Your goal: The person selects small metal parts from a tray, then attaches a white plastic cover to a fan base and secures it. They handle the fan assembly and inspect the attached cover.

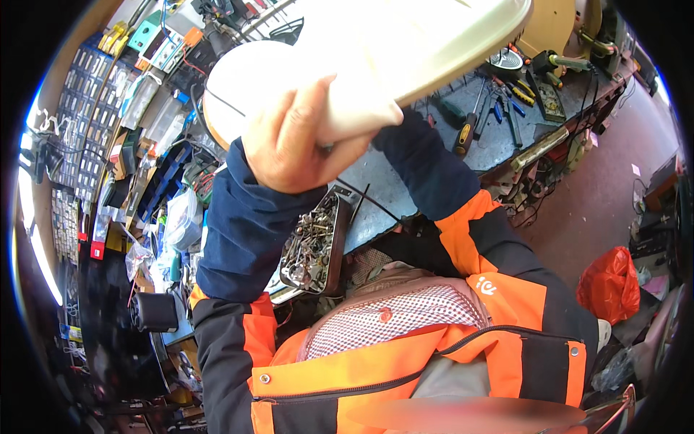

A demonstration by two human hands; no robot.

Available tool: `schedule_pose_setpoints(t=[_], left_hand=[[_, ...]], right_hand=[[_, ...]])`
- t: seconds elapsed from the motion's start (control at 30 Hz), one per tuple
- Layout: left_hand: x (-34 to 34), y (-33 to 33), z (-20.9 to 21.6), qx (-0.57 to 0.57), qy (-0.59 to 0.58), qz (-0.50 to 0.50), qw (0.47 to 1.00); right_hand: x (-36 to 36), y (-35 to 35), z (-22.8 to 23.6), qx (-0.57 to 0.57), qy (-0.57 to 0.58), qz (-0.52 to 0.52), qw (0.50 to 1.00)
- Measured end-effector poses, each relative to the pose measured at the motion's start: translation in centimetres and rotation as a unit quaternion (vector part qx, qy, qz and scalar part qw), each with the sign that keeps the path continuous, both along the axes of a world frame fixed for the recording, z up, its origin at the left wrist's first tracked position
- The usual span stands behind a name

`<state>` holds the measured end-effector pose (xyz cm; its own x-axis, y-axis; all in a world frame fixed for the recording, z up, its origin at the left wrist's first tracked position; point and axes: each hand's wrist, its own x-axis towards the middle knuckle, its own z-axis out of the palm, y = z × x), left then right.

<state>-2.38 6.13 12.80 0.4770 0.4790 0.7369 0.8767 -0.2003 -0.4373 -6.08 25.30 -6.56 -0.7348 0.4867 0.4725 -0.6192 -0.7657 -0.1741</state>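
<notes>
Held up close in front of me is a large white plastic appliance housing (pixel 426 54), with a rounded lobe at its left and a blunt spout-like tip. Its exact kind I cannot make out, and bright light washes out much of its surface. My left hand (pixel 293 137) is closed around it near the tip, fingers bent over the white plastic. The right forearm, in a dark blue sleeve (pixel 434 163), reaches up behind the housing, which hides my right hand. Below my left wrist, a metal tray (pixel 336 249) full of screws and small metal parts sits on the bench.
A grey workbench (pixel 369 206) bears a yellow-handled screwdriver (pixel 465 137), pliers (pixel 522 92) and other tools at the right. Small-parts drawers (pixel 90 101) and clutter line the left. On the floor at right lies a red plastic bag (pixel 611 286).
</notes>
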Motion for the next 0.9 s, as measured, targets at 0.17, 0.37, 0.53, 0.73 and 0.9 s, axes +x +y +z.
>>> schedule_pose_setpoints(t=[0.17, 0.37, 0.53, 0.73, 0.9], left_hand=[[-0.2, 0.3, 1.0, 0.031, -0.021, -0.019, 0.999], [0.8, 0.6, 1.2, 0.029, -0.008, -0.015, 0.999], [0.5, 0.1, 0.6, 0.007, -0.049, -0.010, 0.999], [1.2, -0.3, -1.2, 0.012, -0.084, 0.011, 0.996], [0.3, 0.2, -0.8, 0.019, -0.065, -0.009, 0.998]], right_hand=[[-0.3, -0.6, 0.5, 0.031, -0.052, -0.068, 0.996], [-0.7, -0.8, 0.9, 0.076, -0.111, -0.150, 0.979], [-1.5, -0.9, 1.0, 0.128, -0.164, -0.223, 0.952], [0.0, 4.3, -3.0, 0.359, -0.360, -0.609, 0.609], [-1.3, 13.3, -8.8, 0.465, -0.439, -0.669, 0.380]])
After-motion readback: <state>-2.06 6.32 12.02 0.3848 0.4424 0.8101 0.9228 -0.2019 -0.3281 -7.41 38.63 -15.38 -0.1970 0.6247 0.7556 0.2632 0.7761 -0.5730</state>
